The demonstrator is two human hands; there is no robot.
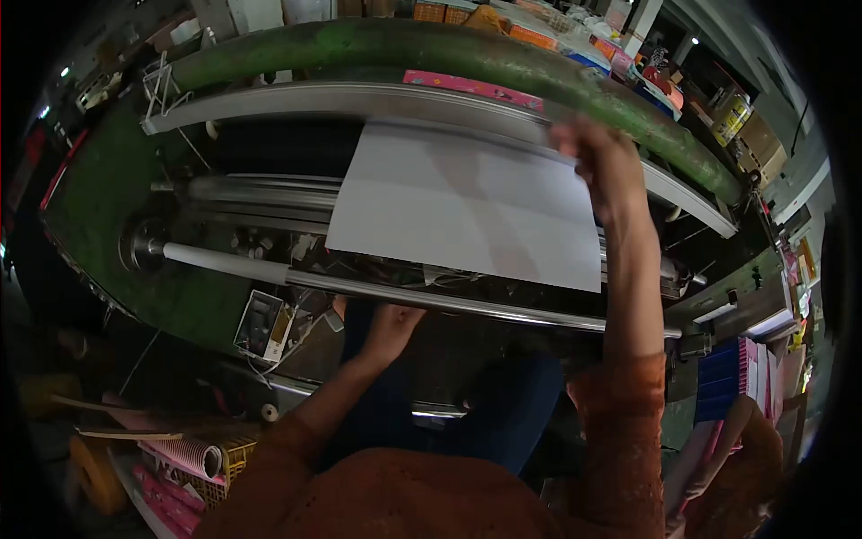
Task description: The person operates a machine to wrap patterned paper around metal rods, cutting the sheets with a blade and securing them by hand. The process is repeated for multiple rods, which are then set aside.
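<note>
A large white sheet (467,198) lies across the rollers of a green machine, its near edge hanging just short of a shiny steel bar (449,304). My right hand (606,166) is raised at the sheet's upper right corner, in front of a long metal rail (296,99). Motion smears its fingers, so whether they grip anything does not show. Below the steel bar is my left hand (388,332), close to its underside; the bar and shadow partly hide the fingers. A white tube (224,260) surrounds the bar's left part.
A thick green roller (377,43) spans the machine's back, with pink printed material (471,88) before it. A small open box (265,325) sits left of my left hand. At lower right, another person's arm (727,440) is beside blue and pink stacks. A yellow crate (235,456) stands lower left.
</note>
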